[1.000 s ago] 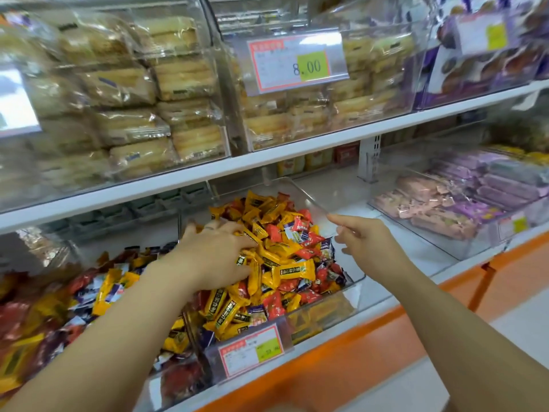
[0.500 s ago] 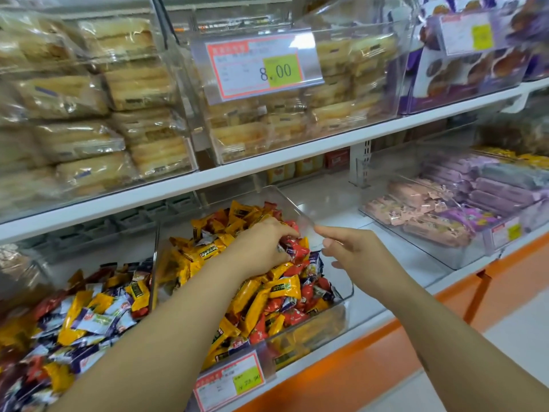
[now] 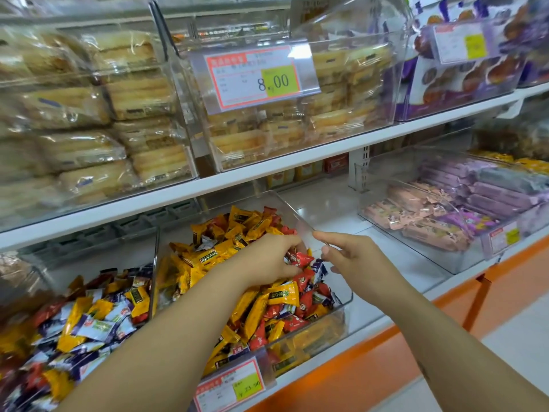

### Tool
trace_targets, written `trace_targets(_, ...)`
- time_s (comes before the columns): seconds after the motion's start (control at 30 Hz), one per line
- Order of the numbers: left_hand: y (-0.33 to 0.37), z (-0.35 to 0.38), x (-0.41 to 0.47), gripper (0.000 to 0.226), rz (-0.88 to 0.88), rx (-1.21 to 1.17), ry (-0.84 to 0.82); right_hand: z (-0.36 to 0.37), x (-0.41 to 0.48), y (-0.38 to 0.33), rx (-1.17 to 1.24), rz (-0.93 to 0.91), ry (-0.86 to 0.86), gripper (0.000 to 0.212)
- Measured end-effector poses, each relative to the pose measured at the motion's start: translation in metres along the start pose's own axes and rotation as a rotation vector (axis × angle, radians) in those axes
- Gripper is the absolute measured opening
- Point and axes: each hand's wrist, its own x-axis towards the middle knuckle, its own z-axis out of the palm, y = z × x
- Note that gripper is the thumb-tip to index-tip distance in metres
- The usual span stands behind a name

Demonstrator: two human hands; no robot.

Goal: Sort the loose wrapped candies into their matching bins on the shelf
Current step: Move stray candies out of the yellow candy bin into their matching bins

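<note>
Lower shelf [image 3: 416, 264], centre of frame: clear middle bin [image 3: 298, 217] heaped with yellow and red wrapped candies [image 3: 252, 224]. Left hand [image 3: 267, 260] sits on the heap, fingers curled round a red candy [image 3: 300, 259] near the bin's right wall. Right hand [image 3: 353, 258] just beside it, forefinger and thumb at the rim of that wall, apparently pinching it; the clear plastic makes contact hard to judge. Lower left: second bin [image 3: 89, 269] of mixed yellow, white and red sweets. Right: pink and purple packs [image 3: 439, 215]. Upper shelf: wrapped pastries [image 3: 133, 93], price tag [image 3: 255, 78] reading 8.00.
</note>
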Motion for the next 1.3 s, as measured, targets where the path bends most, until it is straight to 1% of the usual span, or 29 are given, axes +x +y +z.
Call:
trace_targets(0.07,-0.002,-0.002,-0.002,0.030,0.004,-0.027,0.011,-0.003,0.000,0.001,-0.026,0.003,-0.017,0.032)
trace_targets(0.13,-0.005,-0.006,-0.006,0.030,0.000,-0.064,0.043,-0.006,-0.002,0.000,-0.092,-0.038,-0.027,0.031)
trace_targets(0.23,-0.007,-0.015,-0.018,0.027,-0.015,-0.142,0.123,-0.011,-0.007,-0.005,-0.206,-0.182,0.044,0.030)
trace_targets(0.3,-0.009,-0.020,-0.027,0.025,-0.033,-0.199,0.194,-0.012,-0.009,-0.009,-0.313,-0.274,0.043,0.034)
trace_targets(0.4,-0.010,-0.026,-0.042,0.019,-0.057,-0.262,0.280,-0.011,-0.009,-0.010,-0.553,-0.344,-0.095,0.041)
trace_targets(0.47,-0.010,-0.028,-0.052,0.017,-0.067,-0.303,0.306,-0.010,-0.005,-0.011,-0.790,-0.329,-0.201,0.047)
trace_targets(0.53,-0.010,-0.029,-0.062,0.016,-0.072,-0.355,0.322,-0.009,0.002,-0.013,-1.041,-0.344,-0.271,0.051)
trace_targets(0.6,-0.012,-0.029,-0.069,0.016,-0.081,-0.403,0.342,-0.006,0.009,-0.016,-1.210,-0.394,-0.289,0.050)
trace_targets(0.7,-0.016,-0.027,-0.075,0.017,-0.095,-0.451,0.350,-0.001,0.016,-0.018,-1.337,-0.455,-0.265,0.045)
trace_targets(0.8,-0.019,-0.025,-0.079,0.017,-0.098,-0.483,0.352,0.002,0.020,-0.015,-1.373,-0.475,-0.217,0.037)
trace_targets(0.9,-0.018,-0.024,-0.081,0.016,-0.095,-0.494,0.361,0.002,0.019,-0.013,-1.360,-0.479,-0.182,0.026)
trace_targets(1.07,-0.015,-0.024,-0.086,0.014,-0.077,-0.522,0.385,0.001,0.014,-0.015,-1.317,-0.470,-0.154,0.026)
trace_targets(1.2,-0.012,-0.026,-0.097,0.015,-0.073,-0.572,0.428,-0.006,0.007,-0.026,-1.199,-0.426,-0.118,0.022)
trace_targets(1.27,-0.011,-0.028,-0.105,0.014,-0.071,-0.610,0.452,-0.011,0.000,-0.035,-1.075,-0.423,-0.026,0.018)
trace_targets(1.3,-0.011,-0.030,-0.110,0.014,-0.068,-0.626,0.467,-0.011,-0.005,-0.042,-0.970,-0.425,0.031,0.016)
